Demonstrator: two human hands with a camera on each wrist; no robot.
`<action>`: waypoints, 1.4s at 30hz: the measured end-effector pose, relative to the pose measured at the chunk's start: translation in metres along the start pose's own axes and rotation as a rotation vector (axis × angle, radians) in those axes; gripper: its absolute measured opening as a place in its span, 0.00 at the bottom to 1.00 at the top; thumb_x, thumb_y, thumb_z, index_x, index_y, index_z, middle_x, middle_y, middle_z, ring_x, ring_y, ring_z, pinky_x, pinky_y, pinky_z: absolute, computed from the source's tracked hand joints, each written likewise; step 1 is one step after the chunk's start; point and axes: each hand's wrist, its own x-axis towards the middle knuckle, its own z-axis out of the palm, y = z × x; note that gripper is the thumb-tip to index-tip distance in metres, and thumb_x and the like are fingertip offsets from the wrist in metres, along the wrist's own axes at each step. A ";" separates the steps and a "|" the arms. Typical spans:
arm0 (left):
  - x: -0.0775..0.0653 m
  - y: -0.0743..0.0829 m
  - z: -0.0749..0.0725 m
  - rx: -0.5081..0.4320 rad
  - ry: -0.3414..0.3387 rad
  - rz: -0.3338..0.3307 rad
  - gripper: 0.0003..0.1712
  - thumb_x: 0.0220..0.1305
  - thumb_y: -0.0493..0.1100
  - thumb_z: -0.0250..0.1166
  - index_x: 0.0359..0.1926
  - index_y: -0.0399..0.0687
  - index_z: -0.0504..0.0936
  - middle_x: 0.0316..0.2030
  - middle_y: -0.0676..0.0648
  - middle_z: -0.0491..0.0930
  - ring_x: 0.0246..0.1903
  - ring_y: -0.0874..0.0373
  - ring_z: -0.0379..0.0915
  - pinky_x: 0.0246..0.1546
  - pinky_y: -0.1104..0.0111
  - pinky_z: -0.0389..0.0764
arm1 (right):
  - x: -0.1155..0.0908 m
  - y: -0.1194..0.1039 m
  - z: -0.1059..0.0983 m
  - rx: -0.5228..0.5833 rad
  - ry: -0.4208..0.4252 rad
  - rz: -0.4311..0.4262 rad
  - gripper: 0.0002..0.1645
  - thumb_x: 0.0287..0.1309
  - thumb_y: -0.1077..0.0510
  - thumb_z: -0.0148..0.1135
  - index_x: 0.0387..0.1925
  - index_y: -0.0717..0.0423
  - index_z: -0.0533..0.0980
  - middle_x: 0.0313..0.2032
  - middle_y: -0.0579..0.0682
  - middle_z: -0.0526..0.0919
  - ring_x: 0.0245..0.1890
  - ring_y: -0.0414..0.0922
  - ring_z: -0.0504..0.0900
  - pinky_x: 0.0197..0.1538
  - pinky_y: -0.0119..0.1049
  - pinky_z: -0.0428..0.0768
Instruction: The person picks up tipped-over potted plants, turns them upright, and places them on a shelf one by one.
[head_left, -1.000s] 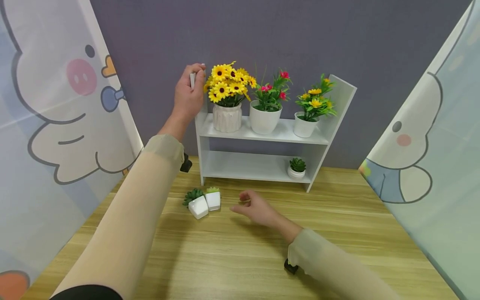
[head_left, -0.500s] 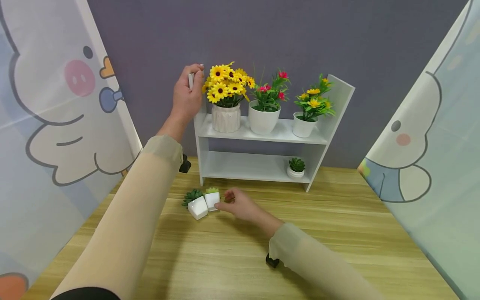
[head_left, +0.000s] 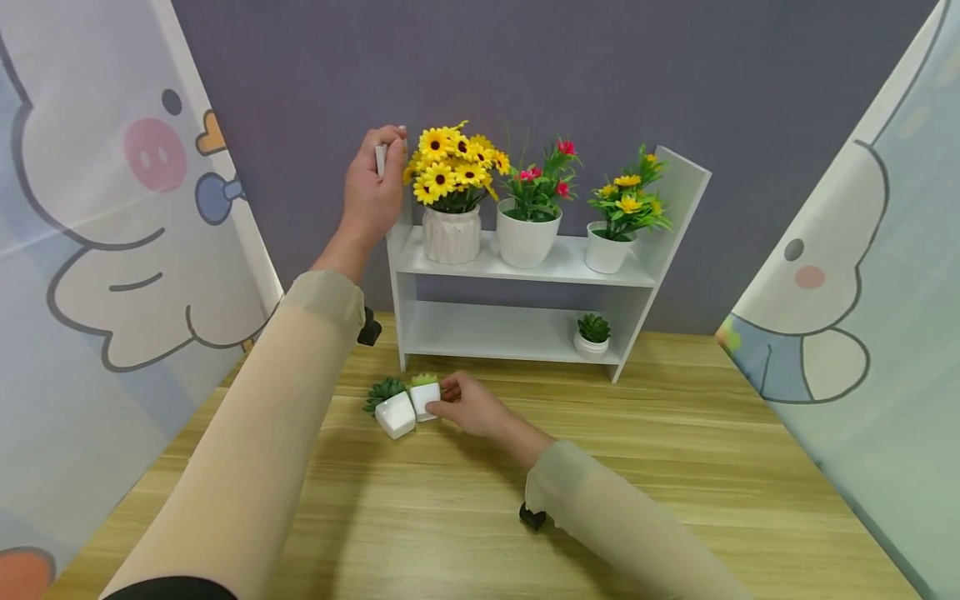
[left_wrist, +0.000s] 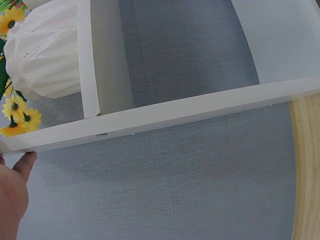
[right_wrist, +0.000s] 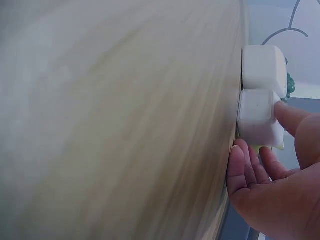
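Observation:
My left hand (head_left: 372, 187) grips the upper edge of the left side panel of a white two-tier shelf (head_left: 525, 275); in the left wrist view the thumb (left_wrist: 26, 164) presses against that panel. On the table, my right hand (head_left: 476, 407) has its thumb and fingers at a small white pot with a light green succulent (head_left: 425, 400), which lies tipped over. In the right wrist view the thumb (right_wrist: 290, 116) touches the pot and the curled fingers sit along its other side. Against it lies a second tipped white pot with a dark green succulent (head_left: 395, 415).
The upper tier carries a pot of yellow daisies (head_left: 452, 233), a pot of pink flowers (head_left: 528, 237) and a pot of yellow flowers (head_left: 609, 250). A small succulent pot (head_left: 592, 342) stands at the lower tier's right end. Cartoon-printed sheets (head_left: 135, 275) flank the wooden table (head_left: 435, 525).
My right hand has moved left across the table to the light green succulent's pot, its thumb and fingers coming round it. The left hand stays on the shelf panel.

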 end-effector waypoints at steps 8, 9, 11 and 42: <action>-0.001 0.000 0.000 -0.010 0.004 -0.010 0.24 0.89 0.55 0.50 0.69 0.43 0.75 0.59 0.43 0.79 0.31 0.62 0.60 0.39 0.67 0.67 | 0.002 0.004 -0.001 -0.023 0.013 -0.014 0.28 0.81 0.53 0.63 0.70 0.66 0.73 0.61 0.61 0.83 0.61 0.54 0.82 0.63 0.50 0.83; -0.001 0.000 0.000 -0.011 0.005 -0.011 0.24 0.89 0.55 0.50 0.69 0.43 0.75 0.58 0.43 0.79 0.31 0.61 0.60 0.39 0.67 0.67 | 0.002 0.004 -0.001 -0.028 0.014 -0.011 0.28 0.81 0.52 0.62 0.70 0.66 0.72 0.61 0.62 0.82 0.61 0.55 0.82 0.64 0.51 0.83; -0.001 -0.001 0.000 -0.012 0.007 -0.012 0.24 0.89 0.55 0.50 0.69 0.43 0.75 0.59 0.43 0.79 0.31 0.61 0.60 0.40 0.67 0.67 | 0.002 0.003 -0.001 -0.042 0.027 -0.003 0.30 0.81 0.50 0.62 0.72 0.65 0.71 0.62 0.62 0.82 0.62 0.55 0.82 0.64 0.52 0.83; 0.000 0.001 0.000 -0.029 0.006 -0.003 0.24 0.89 0.54 0.51 0.69 0.43 0.76 0.42 0.58 0.74 0.28 0.61 0.60 0.37 0.66 0.67 | 0.000 -0.009 0.000 -0.257 0.133 0.005 0.29 0.66 0.42 0.78 0.60 0.55 0.82 0.50 0.51 0.89 0.45 0.44 0.84 0.45 0.39 0.84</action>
